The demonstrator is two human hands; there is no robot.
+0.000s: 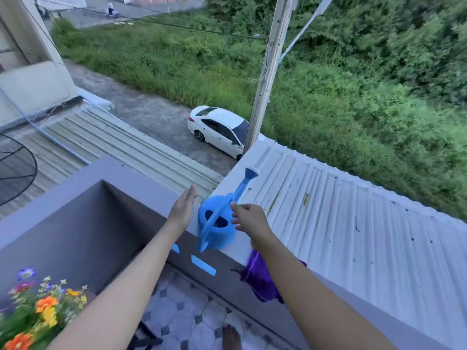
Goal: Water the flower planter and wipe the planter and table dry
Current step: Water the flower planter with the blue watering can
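A blue plastic watering can (219, 223) stands on top of the balcony wall (141, 173), its spout pointing away over the corrugated roof. My left hand (182, 209) is open and flat just left of the can, not touching it. To the can's right, my right hand (249, 219) has its fingers spread, close to the handle but apart from it. A purple cloth (260, 279) hangs over the wall under my right forearm. Colourful flowers (38, 306) of the planter show at the bottom left; the planter's body is out of view.
The grey balcony wall bends at a corner on the left, with blue tape strips (202, 265) on its inner face. A white corrugated roof (341, 218) lies beyond the wall. Tiled floor (187, 322) and a bare foot lie below. A white car (219, 130) and a pole stand far below.
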